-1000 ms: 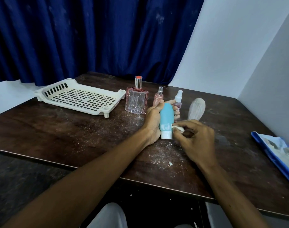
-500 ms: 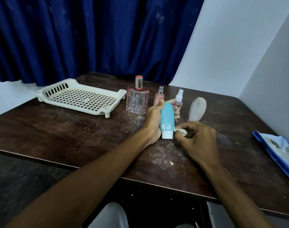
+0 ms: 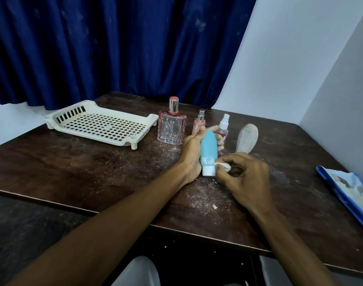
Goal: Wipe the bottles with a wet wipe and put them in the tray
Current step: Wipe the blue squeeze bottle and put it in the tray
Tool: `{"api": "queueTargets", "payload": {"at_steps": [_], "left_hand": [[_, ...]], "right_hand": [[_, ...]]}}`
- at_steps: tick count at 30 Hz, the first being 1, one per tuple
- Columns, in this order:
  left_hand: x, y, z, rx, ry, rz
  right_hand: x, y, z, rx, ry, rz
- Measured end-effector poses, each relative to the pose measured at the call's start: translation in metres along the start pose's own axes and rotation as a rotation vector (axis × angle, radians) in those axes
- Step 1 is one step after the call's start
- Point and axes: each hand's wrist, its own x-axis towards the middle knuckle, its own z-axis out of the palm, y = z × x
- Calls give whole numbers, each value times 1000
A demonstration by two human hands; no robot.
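A person's right hand (image 3: 246,182) pinches a wadded wet wipe (image 3: 222,165) against a blue bottle (image 3: 208,149) near its white cap, while the left hand (image 3: 192,153) grips the bottle over the dusty worktop (image 3: 73,166). Just behind stand a square perfume bottle (image 3: 172,129), a slim pink sprayer (image 3: 199,124) and a clear sprayer (image 3: 223,129). The white tray (image 3: 100,124) sits far left.
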Motion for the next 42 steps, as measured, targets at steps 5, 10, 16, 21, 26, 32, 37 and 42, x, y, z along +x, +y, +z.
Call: {"api": "queueTargets", "payload": {"at_steps": [5, 10, 16, 21, 26, 32, 37, 42], "left_hand": [[1, -1, -1, 8, -1, -1], [2, -1, -2, 23, 15, 22], [3, -2, -2, 19, 10, 28], [3, -2, -3, 29, 4, 43], [4, -3, -5, 33, -5, 42], [7, -6, -8, 41, -12, 49], [7, -6, -8, 46, -22, 56], [9, -7, -9, 44, -21, 64]], "right_hand": [[2, 3, -1, -29, 17, 7], [0, 1, -2, -13, 8, -26], [0, 2, 0, -1, 7, -38], [-1, 3, -2, -1, 10, -13], [-1, 0, 0, 15, 1, -42], [0, 1, -2, 1, 33, -30], [-2, -1, 0, 16, 0, -104], [0, 1, -1, -8, 48, -83]]}}
